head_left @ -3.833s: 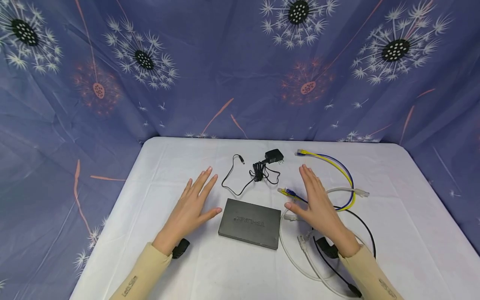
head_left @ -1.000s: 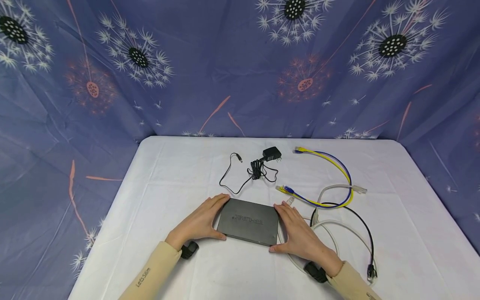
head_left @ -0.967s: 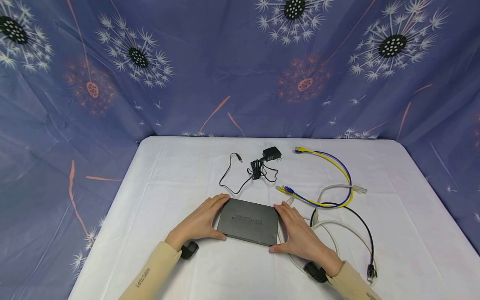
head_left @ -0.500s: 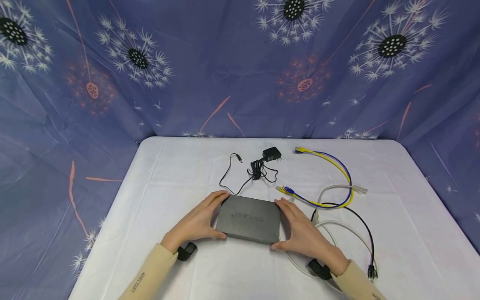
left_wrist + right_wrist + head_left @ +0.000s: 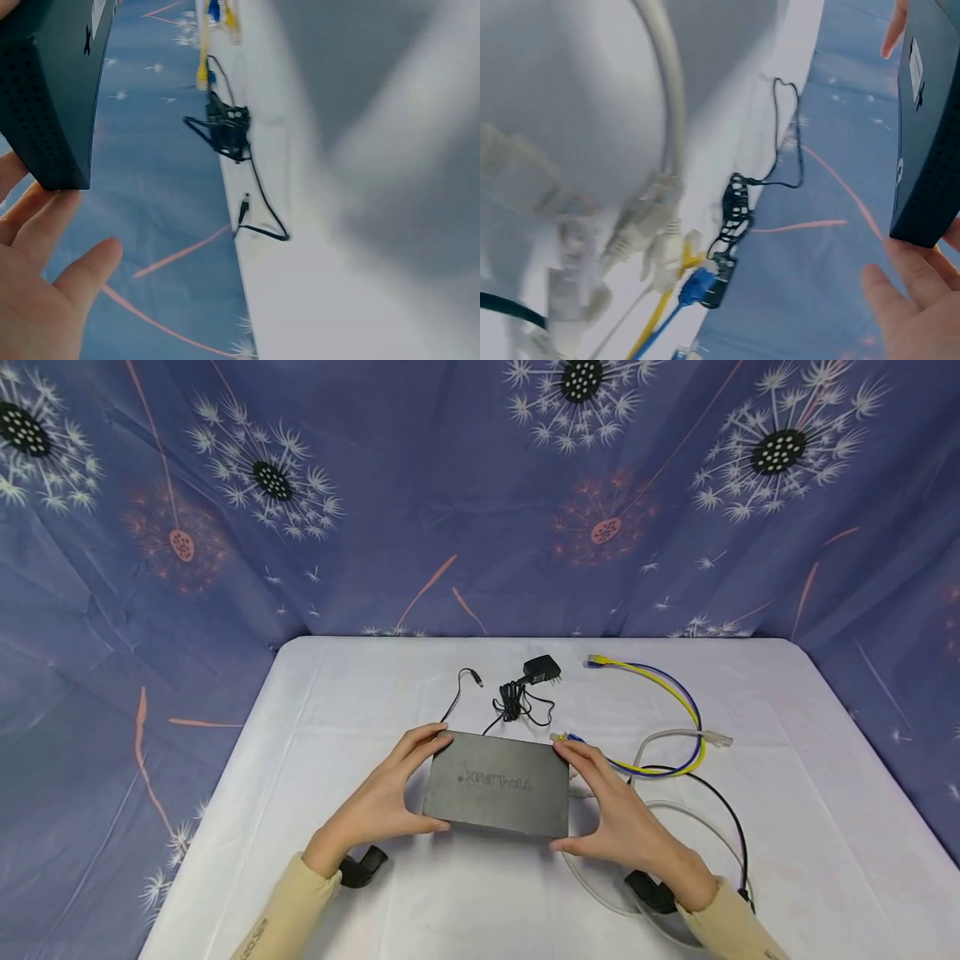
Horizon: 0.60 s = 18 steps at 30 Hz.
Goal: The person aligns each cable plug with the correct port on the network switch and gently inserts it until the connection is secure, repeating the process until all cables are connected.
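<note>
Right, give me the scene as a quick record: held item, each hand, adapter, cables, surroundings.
held item: flat gray box, lifted off the table
left hand: fingers and thumb grip the box's left end
right hand: fingers and thumb grip its right end
adapter: black, on the table beyond the box, cord partly bundled
cables: yellow cable, blue cable, pale cables and black cable, on the table's right side
backdrop: blue curtain with dandelion print
</note>
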Each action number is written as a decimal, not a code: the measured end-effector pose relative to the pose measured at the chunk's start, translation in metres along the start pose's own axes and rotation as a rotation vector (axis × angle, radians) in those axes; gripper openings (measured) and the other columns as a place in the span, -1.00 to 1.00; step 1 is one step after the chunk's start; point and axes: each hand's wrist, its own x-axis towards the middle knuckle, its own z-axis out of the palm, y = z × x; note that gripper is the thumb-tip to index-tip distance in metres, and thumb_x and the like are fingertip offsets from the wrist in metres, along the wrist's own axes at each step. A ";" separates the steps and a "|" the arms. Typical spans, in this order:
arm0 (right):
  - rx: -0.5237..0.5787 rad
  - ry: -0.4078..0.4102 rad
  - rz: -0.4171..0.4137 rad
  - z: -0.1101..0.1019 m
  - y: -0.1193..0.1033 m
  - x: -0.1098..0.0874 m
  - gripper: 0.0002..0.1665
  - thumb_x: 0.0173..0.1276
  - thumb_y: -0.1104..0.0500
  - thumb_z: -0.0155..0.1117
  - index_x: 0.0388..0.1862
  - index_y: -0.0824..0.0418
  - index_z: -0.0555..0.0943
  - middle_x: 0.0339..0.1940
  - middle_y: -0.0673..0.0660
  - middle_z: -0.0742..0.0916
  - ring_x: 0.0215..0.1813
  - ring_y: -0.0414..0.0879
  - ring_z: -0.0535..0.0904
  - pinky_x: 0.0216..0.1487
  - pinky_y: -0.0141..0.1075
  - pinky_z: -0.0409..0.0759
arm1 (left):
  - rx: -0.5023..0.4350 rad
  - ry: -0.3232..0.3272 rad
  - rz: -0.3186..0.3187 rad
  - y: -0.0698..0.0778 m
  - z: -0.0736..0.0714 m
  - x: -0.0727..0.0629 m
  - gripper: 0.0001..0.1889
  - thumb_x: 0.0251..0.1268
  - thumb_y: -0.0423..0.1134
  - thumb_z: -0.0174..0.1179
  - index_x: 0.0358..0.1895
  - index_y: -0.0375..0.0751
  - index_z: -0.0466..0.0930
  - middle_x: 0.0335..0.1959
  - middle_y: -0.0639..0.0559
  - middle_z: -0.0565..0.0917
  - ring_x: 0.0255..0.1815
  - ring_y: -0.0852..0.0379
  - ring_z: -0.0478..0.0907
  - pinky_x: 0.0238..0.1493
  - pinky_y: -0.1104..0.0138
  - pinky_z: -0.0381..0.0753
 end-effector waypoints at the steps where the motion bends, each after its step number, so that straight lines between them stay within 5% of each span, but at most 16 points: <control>1: 0.002 0.006 -0.013 -0.002 -0.001 0.001 0.38 -0.28 -0.02 0.69 0.52 0.11 0.12 0.43 0.10 0.26 0.36 0.01 0.27 0.11 0.02 0.43 | -0.007 0.010 0.012 0.002 -0.002 0.000 0.08 -0.22 -0.13 0.58 0.48 -0.07 0.13 0.47 0.00 0.08 0.44 0.03 0.07 0.23 0.04 0.31; 8: 0.074 0.129 -0.202 -0.010 -0.012 0.006 0.28 -0.25 -0.03 0.67 0.41 0.41 0.24 0.34 0.33 0.33 0.33 0.01 0.27 0.27 -0.40 0.20 | -0.055 0.070 0.105 0.014 -0.011 0.002 0.08 -0.25 -0.18 0.58 0.46 -0.15 0.17 0.46 -0.07 0.09 0.43 -0.03 0.08 0.31 0.15 0.19; 14: 0.128 0.297 -0.372 -0.022 -0.044 0.018 0.09 0.09 -0.25 0.36 0.22 0.65 0.33 0.13 0.54 0.41 0.26 0.06 0.32 0.25 -0.38 0.24 | -0.086 0.147 0.216 0.028 -0.018 0.005 0.07 -0.31 -0.25 0.60 0.42 -0.29 0.21 0.45 -0.21 0.11 0.43 -0.12 0.09 0.32 0.19 0.17; 18: 0.140 0.373 -0.421 -0.027 -0.056 0.022 0.05 0.11 -0.21 0.35 0.19 0.68 0.33 0.09 0.57 0.42 0.26 0.05 0.32 0.24 -0.36 0.26 | -0.123 0.221 0.295 0.048 -0.025 0.010 0.01 -0.30 -0.37 0.56 0.36 -0.47 0.21 0.40 -0.42 0.12 0.42 -0.21 0.10 0.34 0.23 0.14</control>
